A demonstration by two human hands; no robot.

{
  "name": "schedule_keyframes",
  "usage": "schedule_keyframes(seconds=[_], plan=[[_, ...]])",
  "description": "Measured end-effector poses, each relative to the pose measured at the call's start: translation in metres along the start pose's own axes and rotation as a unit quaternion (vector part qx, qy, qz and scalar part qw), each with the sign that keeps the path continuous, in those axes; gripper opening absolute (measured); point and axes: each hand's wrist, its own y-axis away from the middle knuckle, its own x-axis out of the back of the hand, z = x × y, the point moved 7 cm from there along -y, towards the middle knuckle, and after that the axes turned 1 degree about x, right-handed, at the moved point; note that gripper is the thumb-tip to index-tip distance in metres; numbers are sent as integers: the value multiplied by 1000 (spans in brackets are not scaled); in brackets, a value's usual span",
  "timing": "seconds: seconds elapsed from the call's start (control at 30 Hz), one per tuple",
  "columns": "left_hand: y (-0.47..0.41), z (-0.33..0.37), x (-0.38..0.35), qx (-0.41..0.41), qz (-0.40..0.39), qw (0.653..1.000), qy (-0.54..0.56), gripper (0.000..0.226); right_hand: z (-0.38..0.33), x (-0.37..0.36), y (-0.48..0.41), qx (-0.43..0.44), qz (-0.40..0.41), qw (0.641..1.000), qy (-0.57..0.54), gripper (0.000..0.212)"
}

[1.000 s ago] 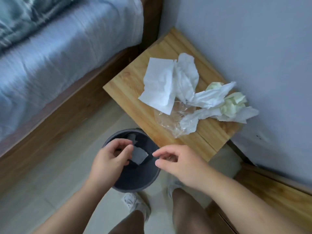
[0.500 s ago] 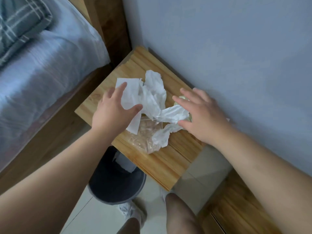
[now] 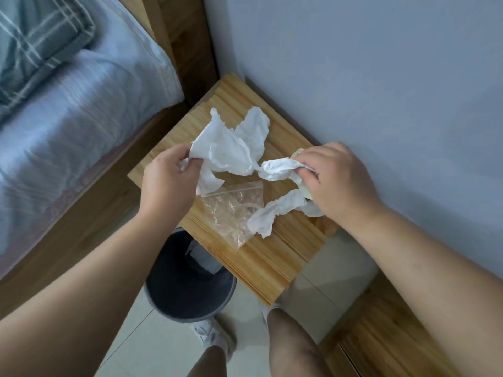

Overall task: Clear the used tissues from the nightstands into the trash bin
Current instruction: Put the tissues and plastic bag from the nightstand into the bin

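Your left hand (image 3: pixel 168 183) pinches the flat tissue (image 3: pixel 231 151) and your right hand (image 3: pixel 340 180) clutches the crumpled tissues (image 3: pixel 277 170), likely to carry both together to the trash bin (image 3: pixel 174 308) (it stands just below).

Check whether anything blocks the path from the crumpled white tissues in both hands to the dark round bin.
Partly: the near edge of the light wooden nightstand covers the far side of the dark round trash bin. The rest is open; nothing else visible intervenes.

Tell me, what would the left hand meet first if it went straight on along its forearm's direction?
Carrying the white tissue it grips, the left hand would likely meet the nightstand near its far corner, then the wall; depth is unclear.
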Motion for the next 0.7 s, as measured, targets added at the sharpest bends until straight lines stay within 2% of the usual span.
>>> schedule_keyframes(seconds=[0.07, 0.23, 0.4, 0.6, 0.7], plan=[[10, 3, 8, 12, -10, 999, 30, 26, -8, 12, 1, 2, 5, 1000, 7, 18], [38, 7, 31, 15, -16, 997, 80, 18, -19, 34, 12, -39, 6, 999, -14, 21], [76, -3, 59, 10, -12, 991, 136, 24, -50, 57, 43, -64, 54, 993, -77, 19], [131, -56, 106, 53, 25, 979, 198, 26, -103, 52, 95, -95, 88, 982, -135, 21], [160, -100, 127, 99, 47, 971, 211, 28, -128, 28, 116, -105, 67, 977, -171, 21]])
